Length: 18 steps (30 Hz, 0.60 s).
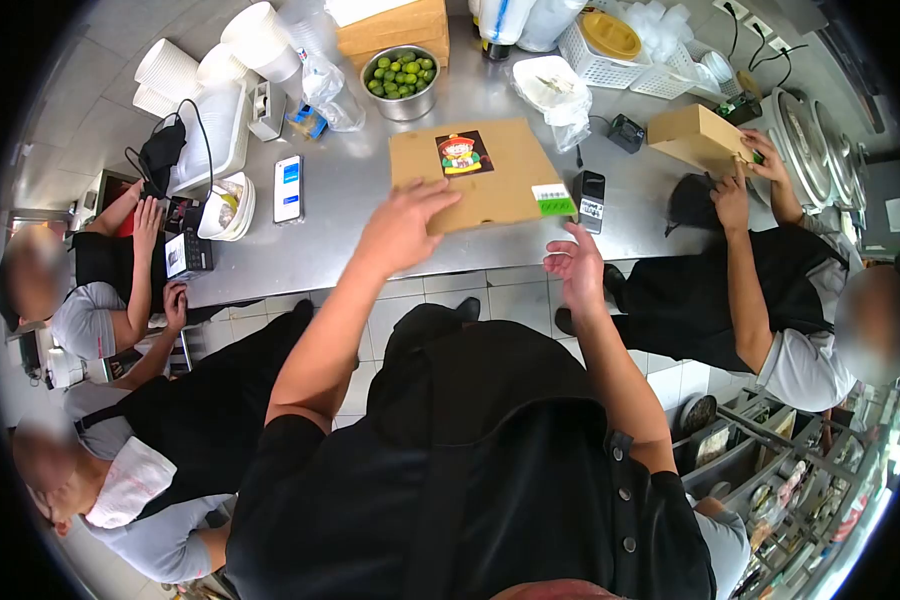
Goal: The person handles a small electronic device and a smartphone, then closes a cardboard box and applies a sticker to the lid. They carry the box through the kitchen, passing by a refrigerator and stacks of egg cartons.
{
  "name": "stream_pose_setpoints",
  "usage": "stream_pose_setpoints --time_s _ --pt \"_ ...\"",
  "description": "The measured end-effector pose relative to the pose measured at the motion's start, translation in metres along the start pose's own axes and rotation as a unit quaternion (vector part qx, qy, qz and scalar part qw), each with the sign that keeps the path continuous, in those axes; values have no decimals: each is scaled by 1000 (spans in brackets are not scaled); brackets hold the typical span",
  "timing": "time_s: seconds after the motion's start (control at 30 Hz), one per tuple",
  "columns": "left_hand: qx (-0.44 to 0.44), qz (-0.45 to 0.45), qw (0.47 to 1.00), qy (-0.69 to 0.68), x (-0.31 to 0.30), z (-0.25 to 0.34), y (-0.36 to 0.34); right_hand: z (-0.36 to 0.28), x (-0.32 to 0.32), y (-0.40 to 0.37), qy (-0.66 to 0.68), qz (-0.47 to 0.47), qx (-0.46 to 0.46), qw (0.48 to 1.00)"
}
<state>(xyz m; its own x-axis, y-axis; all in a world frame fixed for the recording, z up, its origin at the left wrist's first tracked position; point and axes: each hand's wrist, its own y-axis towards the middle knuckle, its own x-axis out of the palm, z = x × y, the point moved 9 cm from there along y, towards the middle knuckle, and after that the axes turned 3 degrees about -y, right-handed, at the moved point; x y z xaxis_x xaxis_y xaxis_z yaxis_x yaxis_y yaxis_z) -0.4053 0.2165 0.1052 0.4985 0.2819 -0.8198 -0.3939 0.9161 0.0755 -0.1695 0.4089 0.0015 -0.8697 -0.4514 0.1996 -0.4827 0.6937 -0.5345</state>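
A flat brown cardboard box [505, 170] lies on the steel table in front of me, with a dark cartoon sticker on its lid and a white and green label [552, 200] at its front right corner. My left hand [410, 222] rests over the front left part of the box, its fingers stretched out on the lid. Just off the front right corner is my right hand [577, 265], palm up with fingers apart and slightly bent, holding nothing. A dark handheld device [590, 202] lies beside the label.
A steel bowl of green limes [400, 76] stands behind the box. A white phone [288, 190] lies left on the steel table [340, 220]. At right, a co-worker's hands touch another cardboard box [695, 140]. Two people stand at left near white bowls [232, 208].
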Motion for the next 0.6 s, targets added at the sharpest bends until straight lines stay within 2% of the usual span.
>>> stream_pose_setpoints --time_s 0.07,0.2,0.27,0.3,0.33,0.37,0.4,0.43,0.5,0.53,0.6 --pt "19 -2 995 -95 -29 6 18 -2 0 11 -103 12 -29 994" --pt "-18 -66 993 -97 -37 1 37 -4 20 24 -139 9 -68 988" --pt "-23 -78 989 -124 -38 -3 40 -2 28 31 -251 12 -96 963" --pt "-24 -80 989 -124 -45 -3 44 -2 29 32 -251 12 -94 963" --pt "-39 -72 989 -126 -60 -3 50 -17 41 26 -430 9 -189 883" --pt "-55 -64 988 -129 -75 -2 55 -26 58 17 -589 4 -276 760" --pt "-53 -34 994 -86 -93 3 59 -18 58 21 -610 -21 -224 760" --pt "-56 -30 994 -86 -105 5 64 -17 59 21 -611 -25 -227 758" --pt "-62 35 997 37 -134 6 72 -9 59 20 -648 -43 -198 734" --pt "-68 38 996 37 -138 5 77 -10 61 17 -649 -49 -200 732" --pt "-92 83 982 139 -154 4 81 -9 59 11 -651 -49 -183 735"
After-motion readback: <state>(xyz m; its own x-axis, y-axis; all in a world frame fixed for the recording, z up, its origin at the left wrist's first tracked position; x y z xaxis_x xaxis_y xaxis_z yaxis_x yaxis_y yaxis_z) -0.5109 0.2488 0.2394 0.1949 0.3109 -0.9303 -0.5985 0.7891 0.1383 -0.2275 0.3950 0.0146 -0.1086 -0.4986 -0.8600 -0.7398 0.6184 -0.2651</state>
